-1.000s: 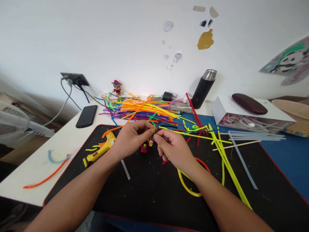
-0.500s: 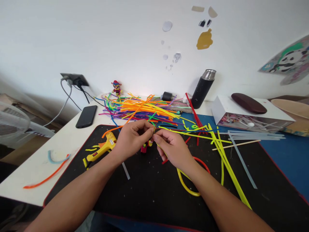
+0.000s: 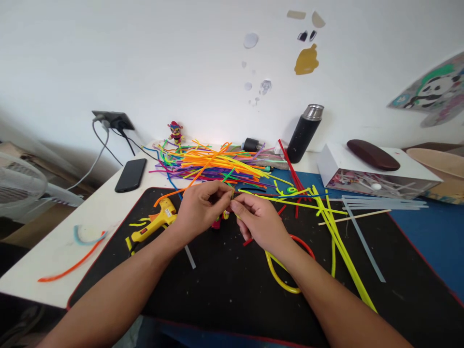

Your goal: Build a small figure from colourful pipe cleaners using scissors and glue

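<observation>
Over the black mat [image 3: 224, 299], my left hand [image 3: 199, 208] and my right hand [image 3: 259, 217] meet fingertip to fingertip. Both are closed in a pinch on a thin yellow pipe cleaner [image 3: 232, 195], of which only a small bit shows between the fingers. Partly hidden just below the fingertips is a small red and yellow figure piece [image 3: 216, 224]. Left of my left hand lies a yellow hot glue gun [image 3: 154, 227]. A yellow and red loop [image 3: 281, 285] rests under my right wrist.
Behind the hands spreads a heap of coloured pipe cleaners [image 3: 217, 162], with a small figurine [image 3: 176, 133] beyond. Yellow stems [image 3: 344, 256] and clear glue sticks [image 3: 366, 246] lie right. A black flask [image 3: 305, 135], a white box [image 3: 377, 169] and a phone [image 3: 130, 175] stand or lie around.
Both hands stay in nearly the same place, with only slight finger movement. The view has shifted a very little.
</observation>
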Tool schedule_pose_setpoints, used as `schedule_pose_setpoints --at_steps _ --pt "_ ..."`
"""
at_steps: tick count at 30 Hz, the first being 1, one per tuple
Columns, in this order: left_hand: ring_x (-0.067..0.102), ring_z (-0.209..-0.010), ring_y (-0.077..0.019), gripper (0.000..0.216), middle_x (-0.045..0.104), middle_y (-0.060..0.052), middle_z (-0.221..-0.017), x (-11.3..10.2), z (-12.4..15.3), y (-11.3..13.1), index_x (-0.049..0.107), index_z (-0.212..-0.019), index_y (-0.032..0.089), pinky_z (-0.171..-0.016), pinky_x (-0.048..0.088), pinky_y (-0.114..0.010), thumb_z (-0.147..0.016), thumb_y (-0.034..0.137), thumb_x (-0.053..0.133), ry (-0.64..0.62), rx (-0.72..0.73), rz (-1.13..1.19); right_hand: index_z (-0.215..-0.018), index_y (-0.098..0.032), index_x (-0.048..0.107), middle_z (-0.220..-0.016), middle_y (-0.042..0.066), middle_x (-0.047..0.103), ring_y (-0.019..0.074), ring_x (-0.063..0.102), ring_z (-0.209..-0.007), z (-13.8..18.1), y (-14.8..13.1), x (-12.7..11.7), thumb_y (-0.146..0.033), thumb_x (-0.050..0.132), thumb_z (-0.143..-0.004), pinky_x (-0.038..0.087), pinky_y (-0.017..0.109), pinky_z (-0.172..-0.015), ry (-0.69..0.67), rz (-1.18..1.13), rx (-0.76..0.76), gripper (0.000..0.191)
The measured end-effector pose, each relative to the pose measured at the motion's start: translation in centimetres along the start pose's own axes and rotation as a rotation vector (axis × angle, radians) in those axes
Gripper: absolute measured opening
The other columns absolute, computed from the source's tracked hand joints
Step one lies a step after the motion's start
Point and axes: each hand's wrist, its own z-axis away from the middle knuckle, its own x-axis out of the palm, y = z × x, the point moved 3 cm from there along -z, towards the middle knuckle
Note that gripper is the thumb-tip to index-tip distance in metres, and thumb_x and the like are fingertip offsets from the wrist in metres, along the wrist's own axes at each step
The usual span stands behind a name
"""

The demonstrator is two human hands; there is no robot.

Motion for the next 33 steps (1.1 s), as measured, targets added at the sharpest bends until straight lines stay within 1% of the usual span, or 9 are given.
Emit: schedule_pose_setpoints --at_steps 2,6,9,11,13,20,25,29,33 --pt "0.061 -0.056 -0.0109 0.017 0.072 0.001 -0.065 -0.1 -0.2 -0.4 0.077 -0.087 0.017 -0.055 0.046 -0.019 -0.094 0.027 0.066 -0.062 -0.058 0.072 -0.087 -0.021 0.061 -0.049 -0.010 0.050 0.0082 0.046 -0.036 0.1 0.0 0.0 -0.049 0.060 -0.098 0.036 0.020 -0.040 -0.004 0.002 0.019 0.030" --pt "0.058 -0.060 -0.0117 0.026 0.071 -0.002 -0.070 -0.6 -0.7 -1.6 0.078 -0.089 0.015 -0.057 0.047 -0.021 -0.095 0.039 0.069 -0.193 -0.193 0.315 -0.091 -0.021 0.062 -0.050 -0.009 0.053 0.0090 0.047 -0.036 0.2 0.1 -0.3 -0.047 0.058 -0.099 0.037 0.020 -0.040 0.002 -0.004 0.040 0.028" --pt "0.057 -0.061 -0.0112 0.031 0.071 -0.003 -0.074 -1.4 -0.9 -2.5 0.078 -0.096 0.014 -0.058 0.046 -0.021 -0.096 0.045 0.070 -0.220 -0.260 0.443 -0.091 -0.020 0.063 -0.049 -0.009 0.052 0.0084 0.047 -0.036 0.2 0.0 -0.6 -0.047 0.059 -0.100 0.036 0.019 -0.041 0.021 -0.008 0.028 0.028" --pt "0.056 -0.061 -0.0110 0.032 0.070 -0.003 -0.075 -1.8 -1.0 -2.8 0.077 -0.099 0.014 -0.059 0.045 -0.021 -0.096 0.046 0.071 -0.215 -0.278 0.471 -0.091 -0.020 0.064 -0.049 -0.009 0.051 0.0083 0.046 -0.036 0.2 -0.2 -0.6 -0.047 0.059 -0.099 0.035 0.019 -0.040 0.012 -0.001 0.035 0.028" --pt "0.056 -0.061 -0.0109 0.034 0.070 -0.003 -0.074 -2.1 -1.1 -2.7 0.076 -0.097 0.014 -0.059 0.045 -0.021 -0.095 0.048 0.071 -0.227 -0.286 0.467 -0.090 -0.020 0.064 -0.049 -0.009 0.052 0.0085 0.046 -0.036 0.2 -0.3 -0.4 -0.048 0.060 -0.098 0.034 0.020 -0.040 -0.010 0.009 0.052 0.029" --pt "0.053 -0.057 -0.0104 0.045 0.068 -0.002 -0.067 -2.0 -1.2 -1.8 0.072 -0.080 0.015 -0.053 0.041 -0.021 -0.090 0.058 0.073 -0.399 -0.340 0.430 -0.090 -0.020 0.064 -0.050 -0.009 0.052 0.0086 0.047 -0.036 0.3 -0.3 -0.3 -0.047 0.060 -0.099 0.034 0.020 -0.041 -0.047 0.034 0.058 0.028" --pt "0.052 -0.054 -0.0093 0.043 0.067 -0.002 -0.068 -2.0 -1.0 -2.2 0.071 -0.080 0.015 -0.050 0.039 -0.020 -0.087 0.057 0.077 -0.471 -0.418 0.546 -0.089 -0.020 0.064 -0.050 -0.009 0.053 0.0083 0.047 -0.037 0.3 -0.3 -0.3 -0.046 0.061 -0.099 0.035 0.020 -0.041 -0.067 0.030 0.054 0.028" --pt "0.050 -0.053 -0.0078 0.040 0.065 0.000 -0.067 -1.8 -0.8 -2.7 0.070 -0.082 0.015 -0.047 0.034 -0.018 -0.082 0.052 0.084 -0.489 -0.514 0.725 -0.089 -0.020 0.065 -0.050 -0.009 0.053 0.0081 0.047 -0.037 0.4 -0.5 -0.3 -0.046 0.061 -0.099 0.035 0.020 -0.041 -0.066 0.025 0.050 0.028" --pt "0.047 -0.051 -0.0062 0.040 0.063 0.000 -0.064 -1.4 -0.6 -2.6 0.069 -0.080 0.013 -0.045 0.029 -0.016 -0.078 0.048 0.089 -0.513 -0.570 0.855 -0.089 -0.020 0.064 -0.050 -0.009 0.053 0.0083 0.047 -0.037 0.5 -0.6 -0.3 -0.047 0.061 -0.099 0.034 0.020 -0.041 -0.068 0.025 0.050 0.029"
